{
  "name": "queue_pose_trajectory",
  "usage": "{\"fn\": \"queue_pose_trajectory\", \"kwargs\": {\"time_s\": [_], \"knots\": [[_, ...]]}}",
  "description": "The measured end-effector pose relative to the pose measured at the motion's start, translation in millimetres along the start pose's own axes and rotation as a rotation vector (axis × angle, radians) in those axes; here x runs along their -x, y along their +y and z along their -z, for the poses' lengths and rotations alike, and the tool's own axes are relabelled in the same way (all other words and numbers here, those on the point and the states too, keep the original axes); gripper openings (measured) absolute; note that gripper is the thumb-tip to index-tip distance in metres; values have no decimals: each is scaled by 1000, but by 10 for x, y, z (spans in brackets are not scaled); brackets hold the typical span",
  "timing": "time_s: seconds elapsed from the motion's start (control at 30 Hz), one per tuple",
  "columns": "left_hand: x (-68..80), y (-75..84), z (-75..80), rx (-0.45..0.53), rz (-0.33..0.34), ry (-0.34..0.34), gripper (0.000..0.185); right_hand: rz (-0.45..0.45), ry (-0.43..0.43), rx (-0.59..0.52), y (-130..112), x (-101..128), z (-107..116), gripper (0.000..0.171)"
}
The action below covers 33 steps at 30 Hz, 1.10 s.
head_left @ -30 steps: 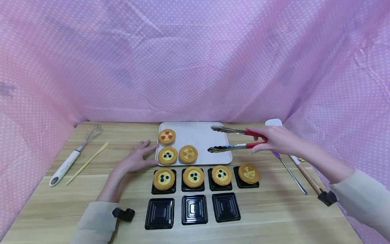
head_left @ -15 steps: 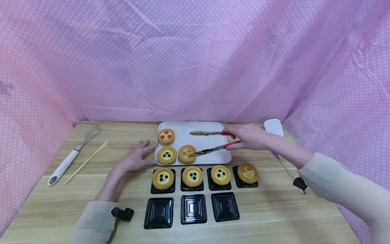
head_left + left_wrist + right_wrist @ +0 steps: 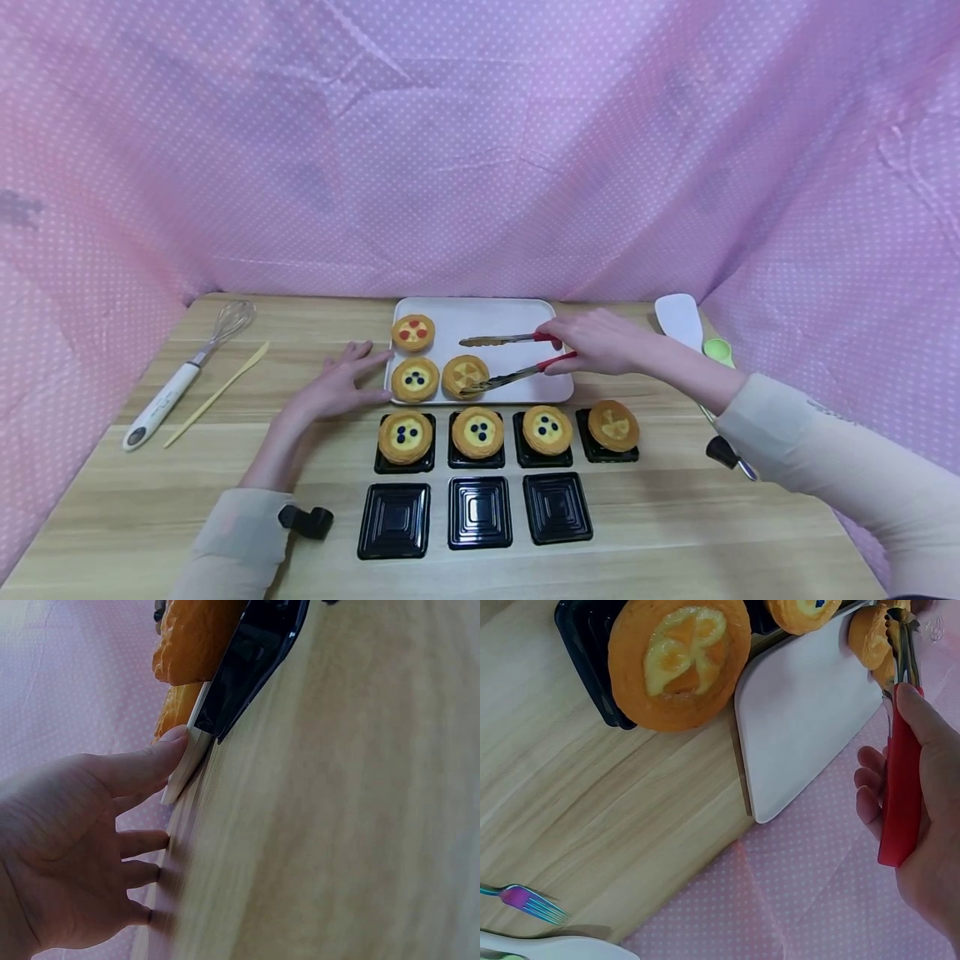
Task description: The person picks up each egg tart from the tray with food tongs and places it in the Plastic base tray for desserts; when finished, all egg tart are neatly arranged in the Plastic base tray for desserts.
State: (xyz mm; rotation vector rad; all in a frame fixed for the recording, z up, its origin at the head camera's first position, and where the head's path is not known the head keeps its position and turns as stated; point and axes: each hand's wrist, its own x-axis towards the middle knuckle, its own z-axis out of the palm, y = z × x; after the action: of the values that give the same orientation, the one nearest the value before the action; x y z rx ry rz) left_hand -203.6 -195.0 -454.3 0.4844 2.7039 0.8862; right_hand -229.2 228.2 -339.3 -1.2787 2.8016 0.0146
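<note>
From my remote seat I saw the pink dotted cloth [image 3: 480,150] hung behind and to both sides of the wooden worktop [image 3: 135,508]. At the back of it lay the white tray [image 3: 495,321], carrying three tarts: one with red dots [image 3: 412,332], one with blue dots [image 3: 415,378] and one with orange slices [image 3: 464,374]. Just in front of the tray stood a row of four black square cups [image 3: 405,462], each filled with a tart, and nearer still a row of three bare black cups [image 3: 479,512].

My right hand [image 3: 596,342] gripped the red handles of the tongs [image 3: 510,360], thumb and fingers curled round them. The tongs' metal tips stood apart, one either side of the orange-slice tart on the tray; the lower tip lay against its near edge, and I could not tell whether the upper one touched it.

My left hand [image 3: 333,390] lay flat on the worktop with fingers spread and straight, its thumb touching the tray's left edge, as the left wrist view [image 3: 82,847] showed.

Off to the left lay a whisk [image 3: 187,371] and a thin yellow stick [image 3: 216,395]. To the right lay a white spatula [image 3: 677,317] and a green spoon [image 3: 718,350]; the right wrist view showed an iridescent fork [image 3: 525,900].
</note>
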Motion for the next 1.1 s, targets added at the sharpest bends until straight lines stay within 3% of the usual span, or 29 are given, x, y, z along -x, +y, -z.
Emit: {"fn": "queue_pose_trajectory", "kwargs": {"time_s": [0.57,1.1], "knots": [[11,24,-5,10,-3,-1,80,-13,-29,-9,3,14,-76,49],[4,18,-3,3,-4,1,80,24,-5,-9,2,-8,-142,47]]}}
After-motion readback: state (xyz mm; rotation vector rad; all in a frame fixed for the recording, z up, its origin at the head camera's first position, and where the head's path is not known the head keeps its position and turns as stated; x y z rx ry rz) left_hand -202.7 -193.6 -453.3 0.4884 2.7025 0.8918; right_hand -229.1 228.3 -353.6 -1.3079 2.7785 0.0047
